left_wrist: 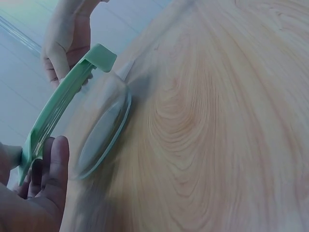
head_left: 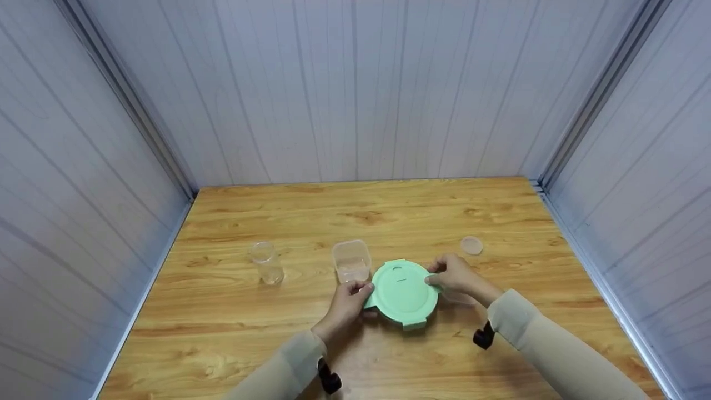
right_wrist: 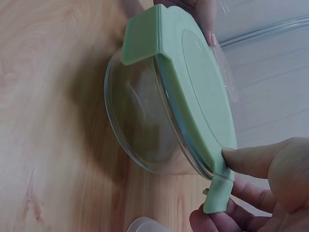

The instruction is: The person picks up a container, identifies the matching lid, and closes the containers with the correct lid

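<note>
A round green lid with fold-down side flaps is over a round clear glass bowl, which stands on the wooden table. My left hand pinches the lid's left edge, thumb on top and fingers below. On the opposite side, my right hand grips a flap between thumb and fingers, as the right wrist view shows closely. Another flap hangs out past the bowl's rim. Whether the lid is seated all round the rim I cannot tell. In the head view the lid hides most of the bowl.
Behind my left hand stands a clear square plastic container. A clear jar is farther left. At the back right lies a small round translucent lid. Something clear and flat lies partly under my right wrist. Panel walls enclose the table.
</note>
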`<state>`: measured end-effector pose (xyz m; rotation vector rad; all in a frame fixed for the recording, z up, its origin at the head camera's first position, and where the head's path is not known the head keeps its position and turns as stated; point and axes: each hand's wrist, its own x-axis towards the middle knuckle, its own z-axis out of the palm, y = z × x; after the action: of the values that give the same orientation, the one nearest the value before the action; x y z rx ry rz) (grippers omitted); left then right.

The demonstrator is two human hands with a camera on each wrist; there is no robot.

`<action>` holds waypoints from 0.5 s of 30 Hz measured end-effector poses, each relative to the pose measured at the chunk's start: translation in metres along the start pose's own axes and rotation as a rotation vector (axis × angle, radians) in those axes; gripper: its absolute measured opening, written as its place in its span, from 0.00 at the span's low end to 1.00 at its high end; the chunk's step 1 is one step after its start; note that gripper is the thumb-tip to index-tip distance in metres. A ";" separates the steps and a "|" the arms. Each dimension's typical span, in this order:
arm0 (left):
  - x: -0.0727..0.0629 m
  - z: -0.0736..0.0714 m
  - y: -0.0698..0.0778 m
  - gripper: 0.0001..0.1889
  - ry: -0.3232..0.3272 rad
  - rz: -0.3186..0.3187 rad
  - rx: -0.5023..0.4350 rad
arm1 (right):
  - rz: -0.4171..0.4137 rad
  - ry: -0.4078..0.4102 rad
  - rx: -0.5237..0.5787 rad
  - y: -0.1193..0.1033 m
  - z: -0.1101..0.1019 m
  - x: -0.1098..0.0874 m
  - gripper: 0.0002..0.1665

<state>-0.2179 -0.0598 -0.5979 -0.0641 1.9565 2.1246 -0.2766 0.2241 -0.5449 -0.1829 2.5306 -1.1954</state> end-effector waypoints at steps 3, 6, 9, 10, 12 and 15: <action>0.000 0.001 0.000 0.15 0.003 -0.002 -0.002 | 0.009 0.004 0.012 0.001 0.001 -0.002 0.06; 0.000 0.002 0.001 0.17 0.006 -0.017 0.002 | 0.014 0.011 0.017 0.003 0.001 -0.005 0.06; 0.000 0.001 0.001 0.16 0.000 -0.065 -0.003 | 0.008 0.030 -0.003 0.004 0.001 -0.009 0.11; 0.000 0.000 0.001 0.16 -0.004 -0.086 -0.008 | 0.012 0.039 -0.008 0.005 0.001 -0.010 0.13; 0.001 0.000 0.002 0.18 -0.011 -0.118 -0.013 | 0.021 0.051 -0.018 0.006 -0.001 -0.013 0.17; 0.003 0.001 0.003 0.19 -0.015 -0.136 -0.018 | 0.043 0.062 -0.007 0.007 -0.003 -0.017 0.19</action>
<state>-0.2212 -0.0588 -0.5953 -0.1793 1.8683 2.0505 -0.2619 0.2351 -0.5450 -0.0942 2.5783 -1.1930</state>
